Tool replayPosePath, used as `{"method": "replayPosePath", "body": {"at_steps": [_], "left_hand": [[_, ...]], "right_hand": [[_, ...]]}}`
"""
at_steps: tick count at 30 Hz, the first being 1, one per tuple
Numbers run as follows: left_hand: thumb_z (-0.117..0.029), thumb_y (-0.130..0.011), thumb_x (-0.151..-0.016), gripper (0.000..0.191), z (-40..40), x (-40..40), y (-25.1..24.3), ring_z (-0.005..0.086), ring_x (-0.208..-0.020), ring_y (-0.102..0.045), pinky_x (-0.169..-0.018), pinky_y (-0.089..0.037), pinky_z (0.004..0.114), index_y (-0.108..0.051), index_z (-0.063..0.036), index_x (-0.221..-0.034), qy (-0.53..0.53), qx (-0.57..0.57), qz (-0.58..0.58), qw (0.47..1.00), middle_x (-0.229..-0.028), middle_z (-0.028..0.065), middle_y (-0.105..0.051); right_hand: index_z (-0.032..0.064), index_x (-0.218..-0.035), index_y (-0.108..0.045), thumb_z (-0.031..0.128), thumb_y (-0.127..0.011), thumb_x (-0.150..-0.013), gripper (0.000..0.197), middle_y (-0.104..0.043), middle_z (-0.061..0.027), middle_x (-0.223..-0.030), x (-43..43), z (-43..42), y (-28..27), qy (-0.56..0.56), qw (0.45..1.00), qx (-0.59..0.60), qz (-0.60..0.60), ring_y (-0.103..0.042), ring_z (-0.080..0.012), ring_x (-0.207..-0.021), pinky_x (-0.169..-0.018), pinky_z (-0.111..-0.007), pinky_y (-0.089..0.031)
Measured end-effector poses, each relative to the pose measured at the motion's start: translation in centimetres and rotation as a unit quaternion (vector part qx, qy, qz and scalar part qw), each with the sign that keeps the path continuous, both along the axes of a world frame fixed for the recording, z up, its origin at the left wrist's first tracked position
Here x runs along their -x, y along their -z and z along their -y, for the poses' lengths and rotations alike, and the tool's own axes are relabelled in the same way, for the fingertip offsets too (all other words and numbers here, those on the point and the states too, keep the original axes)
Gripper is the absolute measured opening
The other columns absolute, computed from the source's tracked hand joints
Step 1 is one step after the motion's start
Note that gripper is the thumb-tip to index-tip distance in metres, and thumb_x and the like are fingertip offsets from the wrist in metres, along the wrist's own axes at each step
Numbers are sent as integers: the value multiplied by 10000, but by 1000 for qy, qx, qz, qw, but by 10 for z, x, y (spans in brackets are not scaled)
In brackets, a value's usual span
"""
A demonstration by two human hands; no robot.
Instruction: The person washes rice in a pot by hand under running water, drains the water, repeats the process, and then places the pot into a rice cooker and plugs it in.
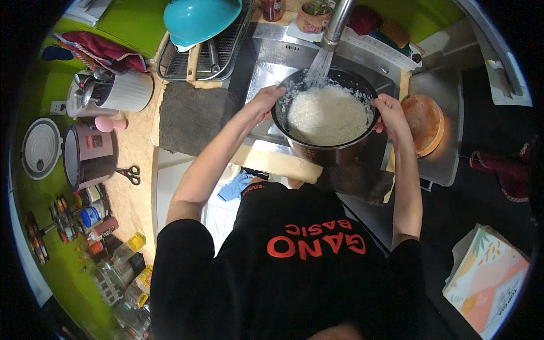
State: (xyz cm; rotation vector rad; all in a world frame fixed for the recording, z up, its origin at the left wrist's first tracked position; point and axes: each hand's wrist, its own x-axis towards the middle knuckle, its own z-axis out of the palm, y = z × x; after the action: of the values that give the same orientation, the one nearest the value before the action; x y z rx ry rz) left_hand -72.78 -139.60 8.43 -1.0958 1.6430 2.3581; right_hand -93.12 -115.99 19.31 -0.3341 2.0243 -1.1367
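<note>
A dark round cooking pot (340, 155), apparently a rice cooker's inner pot, is held over the stainless steel sink (265, 76). White rice (327, 114) fills much of it, with grains stuck to the inner wall. My left hand (267, 102) grips the rim on the left side, and my right hand (387, 111) grips it on the right. Water runs in a fanned stream from the metal faucet (333, 32) into the pot's far side. The fingers under the rim are partly hidden.
A dark cloth mat (191, 119) lies left of the sink, below a wire rack (178, 66) with a turquoise colander (202, 21). Scissors (129, 174) and an open rice cooker (91, 155) are on the left counter. A round wooden board (423, 123) lies at right.
</note>
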Motion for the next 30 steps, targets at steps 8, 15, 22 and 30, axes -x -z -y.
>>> {"method": "replayPosePath", "body": {"at_steps": [8,15,22,30], "left_hand": [[-295,-568,-902,256,17,13,-66,86,-688,-531,-552,-394,222,-578,-47,-962,-22,229,71,971,-763,-3,-590],[-305,-548,-908,378,-2,-14,-29,98,-553,-352,-505,-351,297,-489,-10,-679,-165,435,-50,884,-542,55,-393],[-292,-565,-905,381,0,-6,-40,117,-550,-301,-479,-333,312,-456,-11,-672,-220,483,-29,847,-540,95,-337],[-296,-540,-921,360,6,-24,5,104,-564,-362,-510,-367,310,-534,4,-720,-331,429,-19,841,-552,86,-463]], "right_hand": [[-11,-1190,-493,271,-600,-846,457,-542,-15,-695,4,-4,43,52,994,38,84,-467,-76,-468,-335,-253,-354],[-7,-785,-492,291,-506,-938,335,-396,-15,-640,-13,26,111,40,943,175,-279,-374,-112,-625,-595,-273,-363],[-2,-723,-419,277,-520,-935,365,-343,-15,-648,3,73,130,5,937,192,-294,-340,-99,-650,-581,-261,-338],[4,-781,-484,233,-503,-940,280,-446,-37,-654,10,95,133,-60,897,220,-379,-435,-137,-628,-607,-287,-400]]}}
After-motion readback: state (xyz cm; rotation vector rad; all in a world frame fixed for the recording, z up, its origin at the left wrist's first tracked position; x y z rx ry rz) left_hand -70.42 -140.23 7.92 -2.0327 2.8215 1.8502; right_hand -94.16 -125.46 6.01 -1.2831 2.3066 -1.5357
